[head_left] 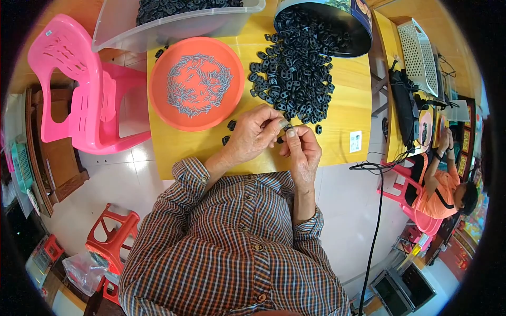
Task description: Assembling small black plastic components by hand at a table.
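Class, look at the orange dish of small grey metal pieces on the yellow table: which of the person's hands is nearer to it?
Left. The left hand is just below the orange dish's lower right rim; the right hand lies beyond the left hand, farther from the dish.

Yellow wooden table (348, 113): orange round tray (161, 100) of small grey metal pins at left edge, heap of black plastic pieces (295, 73) centre-right, clear bin (174, 23) far left corner, dark tipped tin (345, 26) far right.

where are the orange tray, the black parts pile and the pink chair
orange tray (164, 105), head view, bare left rim
black parts pile (295, 73), head view, middle of the heap on the table
pink chair (71, 79), head view, backrest
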The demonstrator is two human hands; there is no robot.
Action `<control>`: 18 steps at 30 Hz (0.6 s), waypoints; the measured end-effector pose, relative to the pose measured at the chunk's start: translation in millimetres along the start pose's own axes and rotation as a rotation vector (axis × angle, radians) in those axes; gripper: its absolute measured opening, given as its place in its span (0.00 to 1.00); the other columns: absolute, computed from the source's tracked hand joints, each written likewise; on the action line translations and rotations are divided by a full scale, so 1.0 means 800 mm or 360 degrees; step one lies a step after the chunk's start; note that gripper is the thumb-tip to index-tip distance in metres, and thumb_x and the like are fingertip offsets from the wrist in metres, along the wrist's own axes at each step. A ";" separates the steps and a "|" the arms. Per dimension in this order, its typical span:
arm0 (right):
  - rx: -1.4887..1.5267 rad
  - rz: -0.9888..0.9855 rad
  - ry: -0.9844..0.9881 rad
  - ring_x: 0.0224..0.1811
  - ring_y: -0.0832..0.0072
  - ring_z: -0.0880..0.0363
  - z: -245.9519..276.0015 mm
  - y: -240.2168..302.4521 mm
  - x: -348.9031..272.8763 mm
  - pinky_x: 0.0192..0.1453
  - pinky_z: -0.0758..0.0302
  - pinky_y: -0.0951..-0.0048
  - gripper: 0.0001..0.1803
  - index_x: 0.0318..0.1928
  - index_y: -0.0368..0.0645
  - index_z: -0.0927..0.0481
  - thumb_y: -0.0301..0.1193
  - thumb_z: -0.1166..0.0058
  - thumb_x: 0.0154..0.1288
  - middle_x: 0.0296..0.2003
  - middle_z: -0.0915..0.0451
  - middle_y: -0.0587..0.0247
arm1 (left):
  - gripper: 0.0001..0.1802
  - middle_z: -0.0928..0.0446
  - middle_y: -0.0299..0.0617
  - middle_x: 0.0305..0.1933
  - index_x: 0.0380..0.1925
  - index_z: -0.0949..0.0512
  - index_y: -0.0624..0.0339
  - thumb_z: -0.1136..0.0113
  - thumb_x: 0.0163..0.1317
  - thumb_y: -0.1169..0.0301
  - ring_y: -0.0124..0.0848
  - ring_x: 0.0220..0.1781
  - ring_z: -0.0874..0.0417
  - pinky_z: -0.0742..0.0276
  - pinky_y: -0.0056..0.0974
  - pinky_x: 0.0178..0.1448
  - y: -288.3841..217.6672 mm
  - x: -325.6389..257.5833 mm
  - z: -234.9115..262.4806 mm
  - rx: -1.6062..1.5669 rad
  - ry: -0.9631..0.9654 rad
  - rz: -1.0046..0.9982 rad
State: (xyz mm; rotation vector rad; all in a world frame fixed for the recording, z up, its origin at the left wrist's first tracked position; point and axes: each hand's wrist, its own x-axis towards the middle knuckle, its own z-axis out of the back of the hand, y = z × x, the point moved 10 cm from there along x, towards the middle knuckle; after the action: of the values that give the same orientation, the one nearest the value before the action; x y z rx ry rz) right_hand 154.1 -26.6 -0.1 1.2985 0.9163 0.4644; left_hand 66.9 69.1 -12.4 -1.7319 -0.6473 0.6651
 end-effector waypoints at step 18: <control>0.0277 -0.0089 -0.0026 0.19 0.88 0.38 -0.001 -0.010 0.004 0.23 0.40 0.85 0.08 0.32 0.41 0.28 0.30 0.52 0.69 0.21 0.29 0.72 | 0.08 0.26 0.35 0.23 0.38 0.25 0.67 0.50 0.68 0.73 0.20 0.22 0.27 0.28 0.25 0.26 0.015 -0.003 -0.009 -0.0269 0.0107 0.0125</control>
State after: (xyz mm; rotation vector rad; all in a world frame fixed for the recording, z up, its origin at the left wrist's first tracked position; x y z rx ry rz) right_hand 154.2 -25.7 -8.5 1.4280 0.9940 0.3360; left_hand 71.7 59.7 -22.2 -1.9365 -0.6054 0.6180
